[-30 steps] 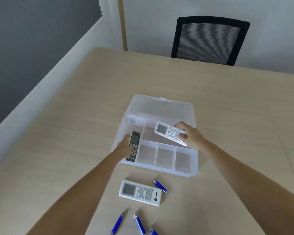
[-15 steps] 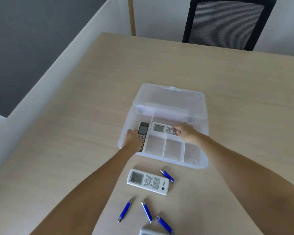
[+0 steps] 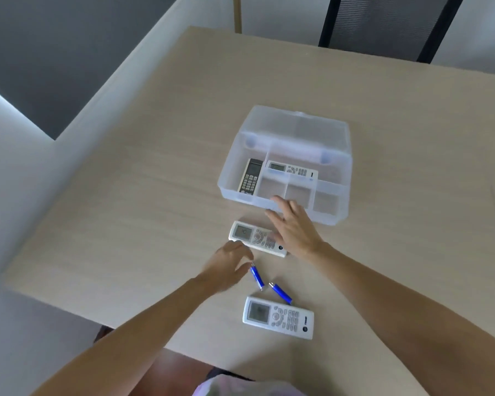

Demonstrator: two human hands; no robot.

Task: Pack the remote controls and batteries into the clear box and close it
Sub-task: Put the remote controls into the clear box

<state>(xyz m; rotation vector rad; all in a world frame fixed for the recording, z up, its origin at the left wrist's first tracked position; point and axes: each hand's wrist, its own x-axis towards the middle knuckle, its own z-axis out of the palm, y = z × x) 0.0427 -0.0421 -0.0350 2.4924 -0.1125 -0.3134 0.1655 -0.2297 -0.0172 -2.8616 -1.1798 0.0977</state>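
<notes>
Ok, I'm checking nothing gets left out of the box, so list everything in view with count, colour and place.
Box: one, clear, lid open, mid-table.
Dark remote: one, black, in the box's left compartment.
White remote in box: one, rear compartment.
White remotes on table: two, one in front of the box, one near the table's front edge.
Batteries: two visible, blue, between the table remotes.
Table: one, light wood.
Chair: one, black, far side.
Left hand: open, beside a battery.
Right hand: open, over the nearer-box remote.

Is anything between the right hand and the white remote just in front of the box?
Nothing visible does: the right hand hovers over the white rectangular remote control on the table, its fingers spread.
</notes>
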